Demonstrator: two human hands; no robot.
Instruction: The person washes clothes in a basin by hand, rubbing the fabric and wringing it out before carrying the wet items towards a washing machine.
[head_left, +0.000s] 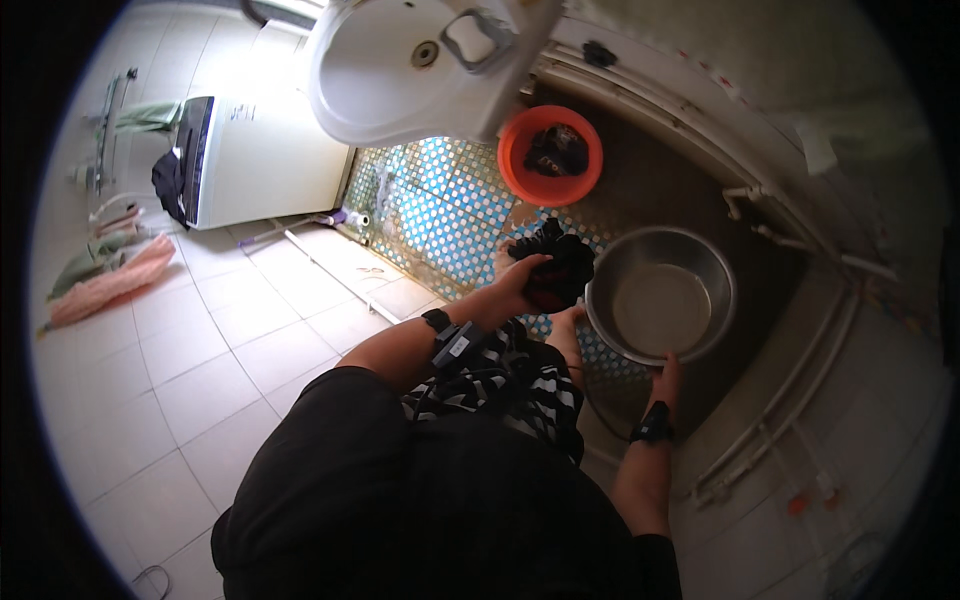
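Observation:
My left hand clutches a bunched wet-looking black cloth, with a dark red patch showing low on it. The cloth is just left of a stainless steel basin, close to its rim. Cloudy greyish water covers the basin's bottom. At the near rim, my right hand grips the basin's edge. Beyond the cloth stands an orange-red plastic bucket with dark clothing inside. Both wrists carry strapped-on devices.
A white washbasin with a soap dish juts out at the top. A white washing machine stands at the left wall. Blue-and-white mosaic tile covers the floor by my feet. Pipes run along the right wall.

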